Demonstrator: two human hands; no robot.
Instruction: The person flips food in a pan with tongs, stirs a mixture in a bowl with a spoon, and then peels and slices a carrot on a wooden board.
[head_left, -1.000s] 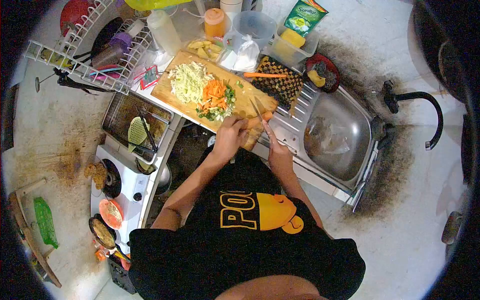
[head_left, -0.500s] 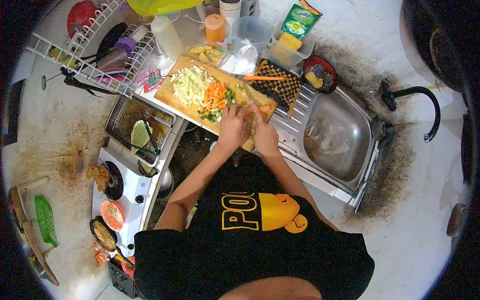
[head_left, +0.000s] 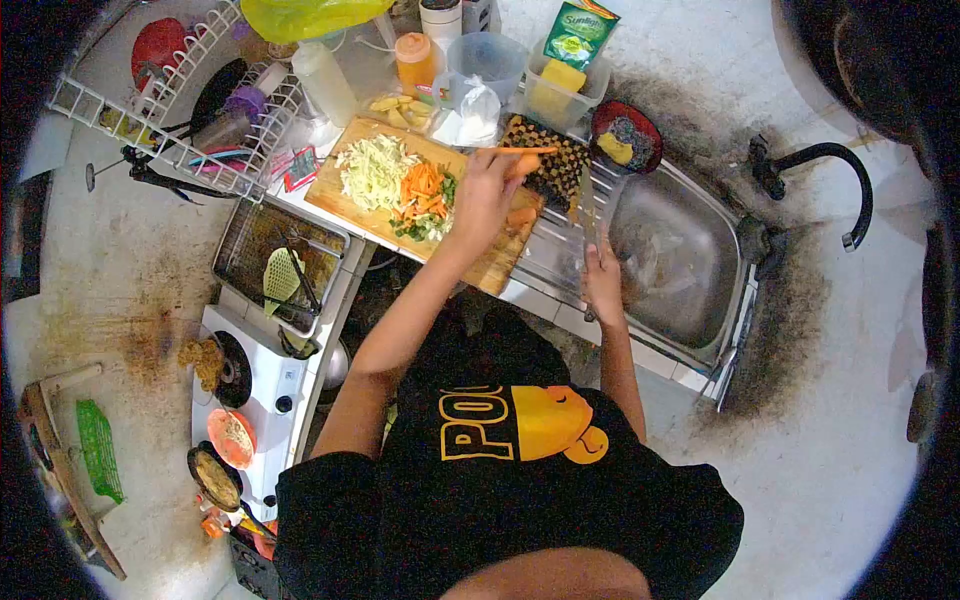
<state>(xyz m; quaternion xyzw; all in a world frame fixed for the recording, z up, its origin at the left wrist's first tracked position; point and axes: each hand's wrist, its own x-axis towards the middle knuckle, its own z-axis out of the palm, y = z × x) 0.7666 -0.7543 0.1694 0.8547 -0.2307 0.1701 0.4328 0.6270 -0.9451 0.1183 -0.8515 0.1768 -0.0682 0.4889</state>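
Observation:
My left hand [head_left: 484, 195] is over the right part of the wooden cutting board [head_left: 330, 195], its fingers closed round a piece of carrot [head_left: 522, 165]. A thin carrot [head_left: 530, 150] lies just beyond the fingertips, over the checkered mat [head_left: 560, 170]. Beside the sink, my right hand [head_left: 602, 280] grips a knife [head_left: 589, 230], its blade pointing away from me. On the board are shredded cabbage [head_left: 372, 172], carrot strips [head_left: 424, 188], chopped greens [head_left: 420, 228] and another carrot piece [head_left: 522, 216] near the right edge.
Right of the board is the steel sink [head_left: 680, 270] with a black faucet [head_left: 820, 160]. Bottles, a clear tub [head_left: 487, 60] and a red bowl [head_left: 655, 135] stand behind. To the left are a white dish rack [head_left: 170, 150], a frying basket [head_left: 240, 240] and a stove [head_left: 265, 370].
My left hand has moved away from me and lifted a carrot piece. My right hand has swung right with the knife, off the board to the sink's edge. The view has shifted slightly.

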